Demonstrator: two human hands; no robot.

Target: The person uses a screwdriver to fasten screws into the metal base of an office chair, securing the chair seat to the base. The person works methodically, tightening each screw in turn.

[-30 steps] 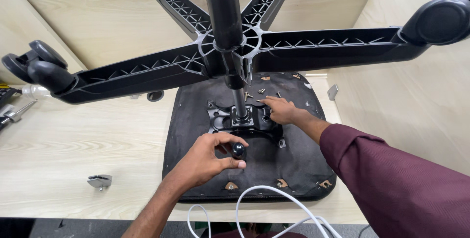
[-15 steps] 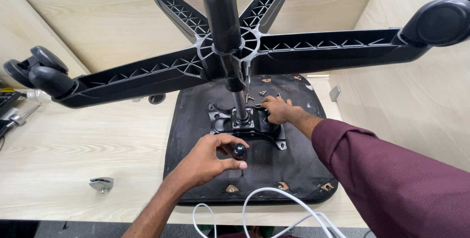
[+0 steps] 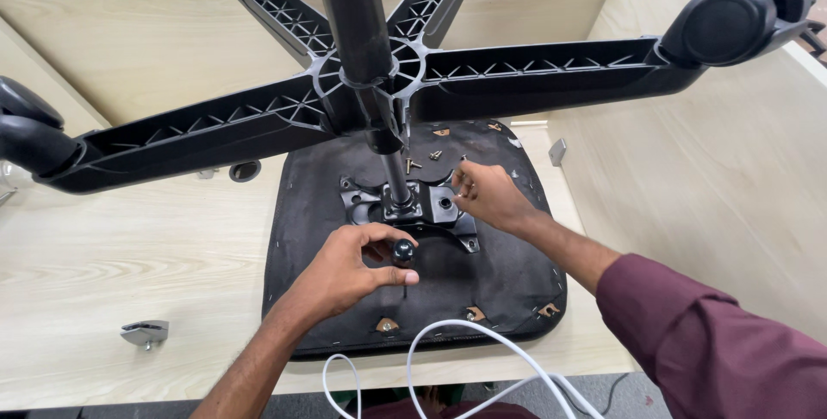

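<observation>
Head view: upturned chair seat (image 3: 345,212) lies on the bench (image 3: 129,255), wheeled base (image 3: 534,79) overhead, likely top-heavy and stiff. Left hand (image 3: 349,268), fingers closed round the small black knob (image 3: 402,251) below the mounting plate (image 3: 413,208); right hand (image 3: 487,195) pinches at the plate's right edge; what it holds is unclear

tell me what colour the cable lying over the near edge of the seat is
White. The cable shows best in the head view, looping over the black seat underside.
</observation>
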